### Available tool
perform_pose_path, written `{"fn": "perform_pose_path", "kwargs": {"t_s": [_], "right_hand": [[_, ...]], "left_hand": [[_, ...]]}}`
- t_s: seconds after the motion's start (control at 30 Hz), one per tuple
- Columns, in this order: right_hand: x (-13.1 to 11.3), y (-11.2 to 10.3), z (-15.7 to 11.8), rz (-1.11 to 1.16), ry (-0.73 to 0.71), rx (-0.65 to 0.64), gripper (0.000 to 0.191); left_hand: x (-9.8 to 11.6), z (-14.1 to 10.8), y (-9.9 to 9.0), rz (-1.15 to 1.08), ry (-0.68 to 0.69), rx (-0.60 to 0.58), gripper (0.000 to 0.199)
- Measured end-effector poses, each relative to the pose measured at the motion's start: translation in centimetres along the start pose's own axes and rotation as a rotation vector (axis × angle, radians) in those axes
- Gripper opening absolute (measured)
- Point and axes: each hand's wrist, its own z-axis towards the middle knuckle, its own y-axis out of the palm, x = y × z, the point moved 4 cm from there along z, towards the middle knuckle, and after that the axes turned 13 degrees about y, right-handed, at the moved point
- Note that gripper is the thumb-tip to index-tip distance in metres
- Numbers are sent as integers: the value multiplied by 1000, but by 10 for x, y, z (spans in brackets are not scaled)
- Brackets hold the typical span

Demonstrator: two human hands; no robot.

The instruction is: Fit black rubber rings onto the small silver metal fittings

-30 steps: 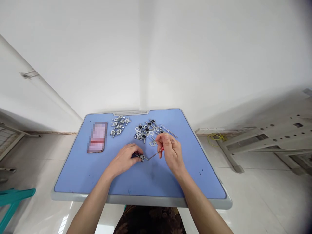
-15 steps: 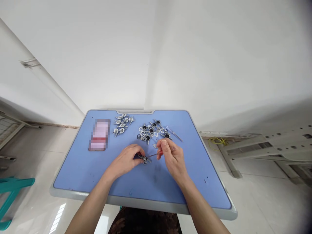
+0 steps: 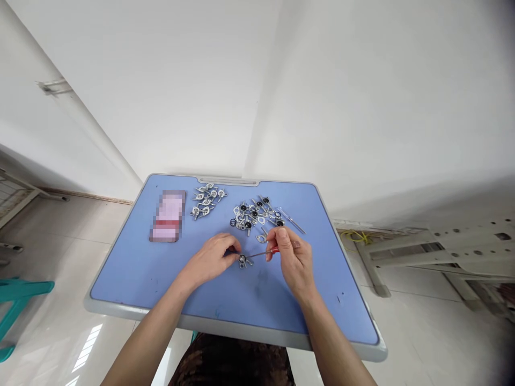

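On the blue table (image 3: 161, 289), my left hand (image 3: 213, 257) pinches a small metal part (image 3: 243, 261) between thumb and fingers. A red-handled screwdriver (image 3: 273, 250) is gripped in my right hand (image 3: 293, 257), its thin shaft pointing left, with the tip at the metal part. Just beyond my hands lies a loose pile of metal parts with black round pieces (image 3: 254, 213), flat plates and rings. A single flat plate (image 3: 261, 238) rests near my right fingertips. Farther left sits a group of several similar metal pieces (image 3: 207, 201).
A phone with a blurred screen (image 3: 168, 215) lies at the table's left. A clear-handled screwdriver (image 3: 292, 220) is right of the pile. A teal stool (image 3: 20, 300) stands at the left, a metal frame (image 3: 434, 257) at the right.
The view has shifted slightly. My right hand has turned a little, and more of the screwdriver's red handle and shaft shows. Both hands keep their holds.
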Motion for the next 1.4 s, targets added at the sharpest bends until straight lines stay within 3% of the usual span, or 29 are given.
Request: {"fn": "perform_pose_path", "kwargs": {"t_s": [1.4], "right_hand": [[0, -1, 8, 12, -25, -2, 42]], "left_hand": [[-4, 4, 3, 19, 22, 65, 17]]}}
